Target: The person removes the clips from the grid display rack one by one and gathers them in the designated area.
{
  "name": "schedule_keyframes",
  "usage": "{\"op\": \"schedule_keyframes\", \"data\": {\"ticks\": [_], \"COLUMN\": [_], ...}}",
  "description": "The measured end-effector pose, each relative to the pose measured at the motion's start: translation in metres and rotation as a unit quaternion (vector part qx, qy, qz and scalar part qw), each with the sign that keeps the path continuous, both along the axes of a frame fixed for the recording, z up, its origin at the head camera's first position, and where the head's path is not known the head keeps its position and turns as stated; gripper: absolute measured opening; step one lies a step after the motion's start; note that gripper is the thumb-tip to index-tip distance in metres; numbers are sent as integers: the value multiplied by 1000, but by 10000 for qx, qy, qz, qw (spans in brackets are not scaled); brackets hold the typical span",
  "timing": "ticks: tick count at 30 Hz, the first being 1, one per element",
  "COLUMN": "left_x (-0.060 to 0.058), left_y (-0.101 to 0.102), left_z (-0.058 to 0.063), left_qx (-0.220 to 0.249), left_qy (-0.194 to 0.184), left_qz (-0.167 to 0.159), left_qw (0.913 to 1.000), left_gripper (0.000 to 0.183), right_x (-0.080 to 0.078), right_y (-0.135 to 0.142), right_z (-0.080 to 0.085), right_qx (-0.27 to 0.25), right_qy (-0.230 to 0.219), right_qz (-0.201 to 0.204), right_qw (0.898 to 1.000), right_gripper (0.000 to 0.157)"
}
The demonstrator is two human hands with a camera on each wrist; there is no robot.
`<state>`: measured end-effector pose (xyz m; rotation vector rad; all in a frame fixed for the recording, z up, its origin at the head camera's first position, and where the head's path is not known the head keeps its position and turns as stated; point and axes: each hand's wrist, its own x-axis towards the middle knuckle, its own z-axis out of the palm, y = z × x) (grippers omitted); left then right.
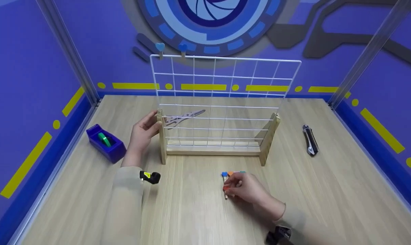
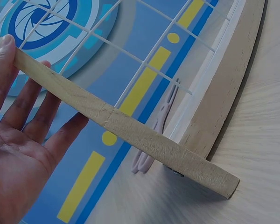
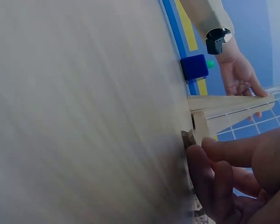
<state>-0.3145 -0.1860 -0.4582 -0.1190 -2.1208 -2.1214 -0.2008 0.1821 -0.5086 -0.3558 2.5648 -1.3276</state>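
My left hand [image 1: 142, 132] holds the left wooden upright [image 1: 162, 143] of a stand near its top, thumb in front and fingers behind. The stand carries a white wire grid [image 1: 226, 58]. Clipped on its top wire at the left are a light blue heart clothespin [image 1: 160, 47] and a darker blue one [image 1: 182, 47]. In front of the stand, my right hand [image 1: 249, 189] pinches a small clothespin with a red heart [image 1: 226, 188], low over the table. Just beyond its fingers lie heart clothespins in blue [image 1: 224, 174], orange [image 1: 230, 173] and teal [image 1: 242, 172], partly hidden.
A blue tape dispenser [image 1: 114, 154] with green tape stands left of my left hand. Pinkish scissors [image 1: 186, 116] lie behind the grid. On the right side of the table is a black-and-silver utility knife [image 1: 310, 141]. Blue walls enclose the back and sides.
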Motion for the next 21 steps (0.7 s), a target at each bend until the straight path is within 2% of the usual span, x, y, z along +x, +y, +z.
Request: {"op": "schedule_keyframes", "data": {"ticks": [6,13,16,21], "left_x": [1,-1,0,0], "left_y": [0,2,3,3], "left_z": [0,-1,-1,-1], "left_qx": [-111,275,295,316], "left_qy": [-38,88,117,100], "left_qz": [39,31,45,58], "left_qw": [9999,9996,9995,9994], "left_gripper": [60,55,55,54], "right_x": [-3,-7,-11,-17], "right_y": [4,4,3,-3], "right_z": [15,41,53,74], "right_qx": [31,-102,-83,10], "right_qy": [540,712,800,1298], "right_qz": [54,269,312,384], "right_qw": [9985,9970,9963,9908], "right_gripper": [13,15,14,13]}}
